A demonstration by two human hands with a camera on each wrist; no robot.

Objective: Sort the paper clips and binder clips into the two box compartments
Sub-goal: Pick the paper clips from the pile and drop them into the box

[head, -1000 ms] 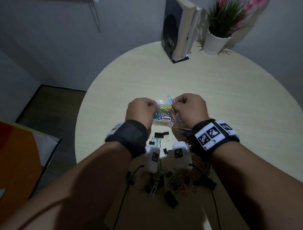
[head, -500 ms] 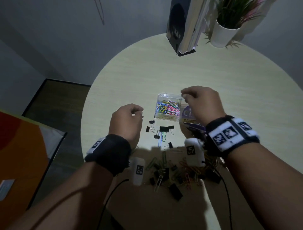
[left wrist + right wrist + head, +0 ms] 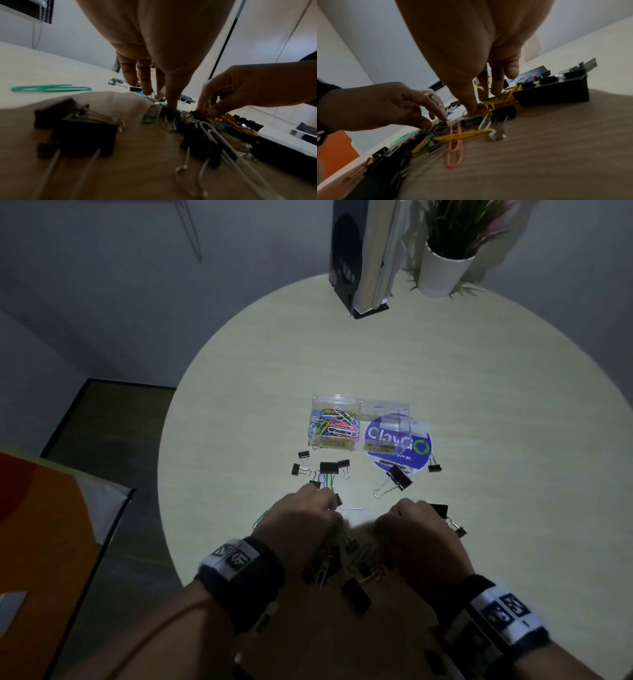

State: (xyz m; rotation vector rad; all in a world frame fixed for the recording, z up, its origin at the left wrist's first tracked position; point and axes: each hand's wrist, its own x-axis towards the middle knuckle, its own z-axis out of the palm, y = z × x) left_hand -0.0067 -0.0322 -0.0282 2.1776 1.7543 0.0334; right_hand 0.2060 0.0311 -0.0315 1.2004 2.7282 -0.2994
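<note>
A clear two-compartment box [image 3: 359,405] stands mid-table. Its left compartment holds coloured paper clips [image 3: 334,424]; nothing shows in the right compartment [image 3: 385,426]. Black binder clips [image 3: 329,469] lie scattered in front of it. Nearer me is a mixed pile of binder clips and paper clips [image 3: 342,566]. My left hand [image 3: 323,498] reaches down into the pile with fingers fairly straight, and its thumb [image 3: 171,105] touches a black binder clip. My right hand [image 3: 394,510] pinches yellow paper clips [image 3: 489,104] at the pile's right side, thumb [image 3: 470,108] pressed on them.
A blue round sticker [image 3: 418,453] lies under the box's right half. A large binder clip [image 3: 397,479] lies just in front of the sticker. A green paper clip [image 3: 260,518] lies left of my left hand. Books in a black holder [image 3: 363,258] and a potted plant [image 3: 445,268] stand at the table's far edge.
Both hands have left the box and drawn back toward me to the pile. The paper clip held over the left compartment is no longer in my fingers.
</note>
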